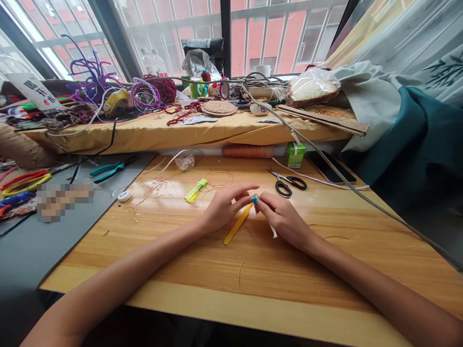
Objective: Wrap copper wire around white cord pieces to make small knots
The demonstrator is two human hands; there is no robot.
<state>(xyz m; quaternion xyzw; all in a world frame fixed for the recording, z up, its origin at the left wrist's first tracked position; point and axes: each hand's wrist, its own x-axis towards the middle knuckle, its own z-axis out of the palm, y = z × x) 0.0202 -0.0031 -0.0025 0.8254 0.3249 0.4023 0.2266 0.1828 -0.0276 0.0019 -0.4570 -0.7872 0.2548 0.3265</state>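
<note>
Over the middle of the table, my left hand (224, 205) and my right hand (281, 213) meet fingertip to fingertip. Between them is a small bright blue piece (254, 200), pinched by the thumb and fingers of my left hand; its kind is too small to tell. My right hand is closed on a white cord (274, 232), whose end hangs out below the palm. Fingers partly hide how cord and blue piece join. A flat yellow stick (238, 225) with a rounded end slants just below the fingertips; its upper end is by my left thumb.
Black-handled scissors (289, 182) lie beyond my right hand, and a yellow-green lighter (196, 190) beyond my left. Farther back are a clear cup (185, 161), a thread spool (248, 151), a green box (295, 154) and a phone (331, 167). A grey cable (325, 168) crosses the right side.
</note>
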